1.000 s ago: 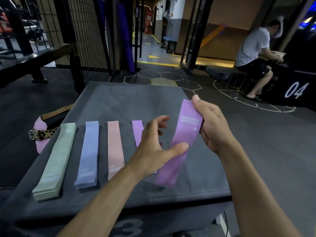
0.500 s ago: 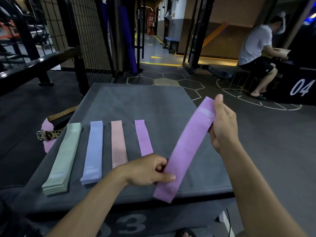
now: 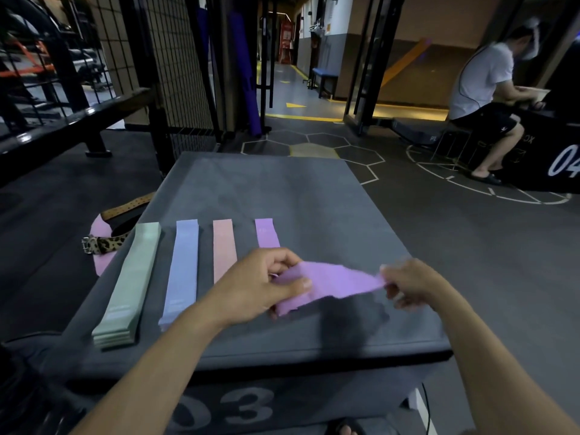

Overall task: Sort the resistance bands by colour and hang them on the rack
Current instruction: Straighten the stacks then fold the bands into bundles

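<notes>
Lilac and thin, the held resistance band [image 3: 329, 285] stretches between both hands just above the worktop [image 3: 282, 189], its flat fabric twisted into a slack, crumpled strip and blurred toward its right end. The left hand [image 3: 260, 285] grips the band's left end, thumb across the top and fingers curled underneath. The right hand [image 3: 411, 284] pinches the other end between curled fingertips; that hand is blurred too.

Beyond the left hand, four groups of bands lie flat on the worktop in parallel strips, close together but apart. Nearest is another purple band [image 3: 266, 232], its near end hidden behind the left hand. Next to the left lies a pale pink band [image 3: 224, 249], then a periwinkle blue stack [image 3: 182, 271], then a thicker stack of mint green bands [image 3: 131, 284] whose layered edges show at its near end. All look matte and smooth, with faint printed labels.

Dark grey and padded, the worktop is a box with a soft matte cover and a large "03" on its front face. Off its left edge, a leopard-print belt [image 3: 103, 244] with a metal buckle lies over something pink on the dark rubber floor [image 3: 470, 246].
</notes>
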A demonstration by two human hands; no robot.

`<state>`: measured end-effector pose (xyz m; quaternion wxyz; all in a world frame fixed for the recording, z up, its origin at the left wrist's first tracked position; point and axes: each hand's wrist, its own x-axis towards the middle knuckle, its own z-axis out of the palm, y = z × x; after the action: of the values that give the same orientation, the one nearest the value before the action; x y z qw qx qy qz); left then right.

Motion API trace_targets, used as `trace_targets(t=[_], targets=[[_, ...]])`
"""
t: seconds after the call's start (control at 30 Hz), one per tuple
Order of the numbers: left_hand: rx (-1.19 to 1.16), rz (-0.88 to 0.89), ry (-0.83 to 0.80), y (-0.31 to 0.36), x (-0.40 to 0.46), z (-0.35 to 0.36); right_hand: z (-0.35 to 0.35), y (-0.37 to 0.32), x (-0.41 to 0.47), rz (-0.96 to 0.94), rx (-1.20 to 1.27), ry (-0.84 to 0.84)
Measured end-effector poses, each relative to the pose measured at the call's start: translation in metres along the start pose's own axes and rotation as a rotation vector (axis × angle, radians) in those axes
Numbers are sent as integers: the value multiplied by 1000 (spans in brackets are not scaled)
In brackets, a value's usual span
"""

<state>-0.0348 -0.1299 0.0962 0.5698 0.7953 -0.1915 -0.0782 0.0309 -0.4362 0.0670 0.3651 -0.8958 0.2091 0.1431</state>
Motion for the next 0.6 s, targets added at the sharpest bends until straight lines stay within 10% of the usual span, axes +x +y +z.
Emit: trace_targets(t=[0.1,0.23,0.37,0.6], targets=[[213,-53,-215,-6,5,12,0,-9,-2,-117,-540,-49],[431,20,-418,-8,12,23,15,-49,-48,-645,40,-343],[400,8,-316,-2,16,8,40,-63,-67,-765,97,-675],[203,-46,25,-8,17,-25,44,-62,-58,-776,198,-538]])
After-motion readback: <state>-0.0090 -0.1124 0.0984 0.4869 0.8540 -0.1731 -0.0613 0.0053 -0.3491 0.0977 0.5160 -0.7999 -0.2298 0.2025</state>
